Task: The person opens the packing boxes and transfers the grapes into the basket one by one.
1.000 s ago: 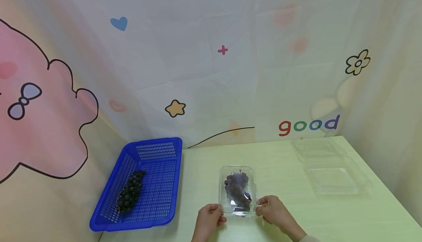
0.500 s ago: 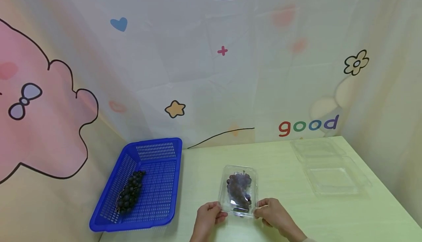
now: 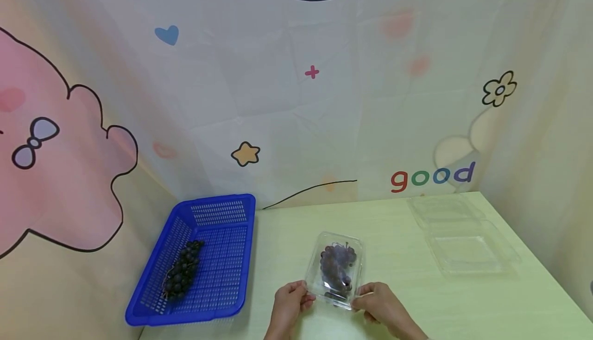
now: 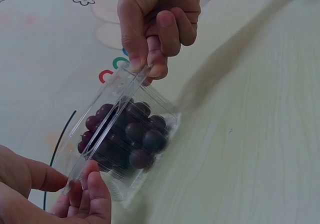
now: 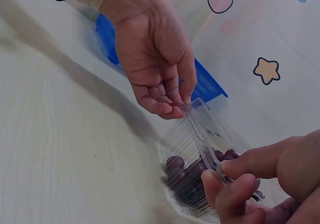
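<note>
A clear plastic clamshell box with its lid down is between my two hands in the head view. Inside it a bunch of dark purple grapes shows through the plastic. My left hand pinches the near left corner between thumb and fingers. At the near right corner my right hand pinches the rim in the same way. The left wrist view shows the box's rim edges pressed together under both thumbs. From the right wrist side, the grapes lie behind the ribbed wall.
To the left stands a blue plastic basket holding another bunch of dark grapes. A second clear box lies unfolded on the right of the pale table. A printed curtain hangs behind the table.
The box has turned slightly clockwise, its far end swinging right. My right hand has come a little nearer and leftward, while my left hand has shifted slightly left and away. Both keep their pinch.
</note>
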The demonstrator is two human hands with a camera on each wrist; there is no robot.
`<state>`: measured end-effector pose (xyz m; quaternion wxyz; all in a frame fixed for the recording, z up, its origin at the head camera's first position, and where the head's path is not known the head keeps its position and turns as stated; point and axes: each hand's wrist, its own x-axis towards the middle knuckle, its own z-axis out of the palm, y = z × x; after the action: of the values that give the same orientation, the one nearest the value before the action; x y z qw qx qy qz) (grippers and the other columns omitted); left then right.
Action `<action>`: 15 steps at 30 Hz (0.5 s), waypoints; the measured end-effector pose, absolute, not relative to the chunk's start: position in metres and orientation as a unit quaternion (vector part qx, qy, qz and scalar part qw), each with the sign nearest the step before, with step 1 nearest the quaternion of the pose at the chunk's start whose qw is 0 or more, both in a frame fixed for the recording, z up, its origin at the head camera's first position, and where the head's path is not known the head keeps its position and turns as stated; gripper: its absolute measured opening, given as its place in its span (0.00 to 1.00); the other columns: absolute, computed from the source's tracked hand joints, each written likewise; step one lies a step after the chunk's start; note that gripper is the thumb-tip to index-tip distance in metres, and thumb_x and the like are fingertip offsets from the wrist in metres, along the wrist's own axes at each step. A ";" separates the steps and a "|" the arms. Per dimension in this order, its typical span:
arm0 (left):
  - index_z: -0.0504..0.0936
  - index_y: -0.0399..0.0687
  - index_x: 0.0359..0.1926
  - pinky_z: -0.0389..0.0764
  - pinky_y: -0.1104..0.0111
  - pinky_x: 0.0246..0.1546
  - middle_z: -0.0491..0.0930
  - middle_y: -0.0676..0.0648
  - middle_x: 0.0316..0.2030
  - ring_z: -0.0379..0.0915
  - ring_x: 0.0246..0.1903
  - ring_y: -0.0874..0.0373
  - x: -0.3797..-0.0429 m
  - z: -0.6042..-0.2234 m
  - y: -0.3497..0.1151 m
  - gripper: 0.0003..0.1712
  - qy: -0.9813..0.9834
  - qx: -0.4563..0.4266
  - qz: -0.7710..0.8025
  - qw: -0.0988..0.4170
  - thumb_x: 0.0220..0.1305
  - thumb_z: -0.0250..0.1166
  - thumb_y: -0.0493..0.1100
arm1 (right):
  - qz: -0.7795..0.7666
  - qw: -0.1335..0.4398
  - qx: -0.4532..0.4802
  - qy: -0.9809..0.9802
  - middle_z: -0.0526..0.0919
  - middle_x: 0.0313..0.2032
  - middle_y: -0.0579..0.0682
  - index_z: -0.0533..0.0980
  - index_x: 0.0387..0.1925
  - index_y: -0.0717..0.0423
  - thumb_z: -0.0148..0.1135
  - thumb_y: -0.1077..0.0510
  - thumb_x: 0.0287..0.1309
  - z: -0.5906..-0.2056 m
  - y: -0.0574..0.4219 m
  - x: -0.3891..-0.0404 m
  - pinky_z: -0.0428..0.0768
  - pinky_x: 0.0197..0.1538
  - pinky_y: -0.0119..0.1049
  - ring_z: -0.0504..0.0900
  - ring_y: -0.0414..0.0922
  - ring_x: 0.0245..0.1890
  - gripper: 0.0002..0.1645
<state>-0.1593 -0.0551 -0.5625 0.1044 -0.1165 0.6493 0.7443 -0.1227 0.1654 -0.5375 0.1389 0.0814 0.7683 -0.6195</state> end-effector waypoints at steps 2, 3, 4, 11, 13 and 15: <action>0.74 0.17 0.51 0.82 0.74 0.31 0.82 0.42 0.30 0.80 0.27 0.62 -0.161 -0.564 -0.056 0.14 0.650 -0.117 0.744 0.103 0.74 0.57 0.30 | -0.620 0.143 0.074 0.768 0.83 0.22 0.49 0.76 0.32 0.64 0.67 0.65 0.53 -0.538 0.165 -0.122 0.66 0.21 0.30 0.68 0.37 0.14 0.07; 0.74 0.17 0.51 0.82 0.74 0.31 0.82 0.42 0.30 0.80 0.27 0.62 -0.162 -0.564 -0.056 0.14 0.650 -0.116 0.744 0.102 0.74 0.57 0.30 | -0.620 0.146 0.072 0.767 0.84 0.22 0.50 0.76 0.32 0.64 0.67 0.65 0.54 -0.538 0.165 -0.121 0.66 0.21 0.30 0.69 0.37 0.14 0.07; 0.74 0.17 0.52 0.82 0.74 0.31 0.82 0.43 0.30 0.80 0.27 0.62 -0.162 -0.564 -0.057 0.15 0.651 -0.114 0.744 0.102 0.74 0.57 0.30 | -0.620 0.148 0.071 0.767 0.84 0.23 0.50 0.76 0.31 0.64 0.68 0.65 0.54 -0.538 0.165 -0.121 0.65 0.21 0.29 0.69 0.37 0.14 0.07; 0.74 0.18 0.53 0.81 0.74 0.31 0.81 0.43 0.30 0.79 0.27 0.62 -0.162 -0.559 -0.060 0.15 0.655 -0.102 0.742 0.101 0.74 0.58 0.32 | -0.612 0.156 0.066 0.772 0.86 0.24 0.51 0.76 0.31 0.63 0.68 0.63 0.54 -0.535 0.162 -0.119 0.63 0.21 0.29 0.71 0.37 0.13 0.08; 0.74 0.18 0.53 0.81 0.74 0.31 0.82 0.43 0.31 0.79 0.27 0.62 -0.162 -0.559 -0.061 0.16 0.659 -0.100 0.738 0.104 0.74 0.58 0.32 | -0.608 0.159 0.070 0.775 0.86 0.24 0.50 0.75 0.32 0.63 0.68 0.62 0.55 -0.535 0.161 -0.119 0.63 0.21 0.29 0.71 0.37 0.14 0.09; 0.74 0.17 0.54 0.82 0.73 0.32 0.82 0.42 0.31 0.79 0.28 0.61 -0.163 -0.559 -0.062 0.17 0.663 -0.098 0.734 0.106 0.74 0.58 0.32 | -0.604 0.164 0.074 0.776 0.85 0.24 0.50 0.75 0.32 0.62 0.68 0.61 0.57 -0.535 0.161 -0.119 0.63 0.21 0.30 0.72 0.38 0.14 0.09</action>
<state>-0.1631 -0.0615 -0.5585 0.1058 -0.0983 0.6633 0.7343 -0.1189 0.1610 -0.5352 0.1639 0.0743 0.7764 -0.6039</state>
